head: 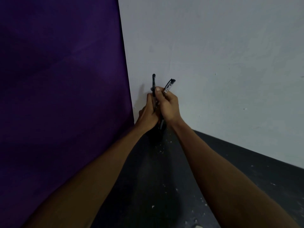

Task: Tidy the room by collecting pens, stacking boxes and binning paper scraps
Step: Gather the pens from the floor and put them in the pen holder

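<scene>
The left hand [147, 111] and right hand [168, 106] press together, the fingers of both curled round two pens [169, 85]. The pens' tops splay apart above the knuckles, and their lower ends show dark beneath. To gather them well, I judge one hand should take both, square the barrels parallel and grip mid-length so neither slips. Behind is a pale wall [222, 55], with a purple cloth [57, 79] to the left. White specks [153, 206] dot the dark floor [164, 178].

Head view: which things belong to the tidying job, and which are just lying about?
Job: black pen in left hand; labelled pen in right hand; pale specks on the floor, possibly paper scraps.
Just there: purple backdrop; grey wall.
</scene>
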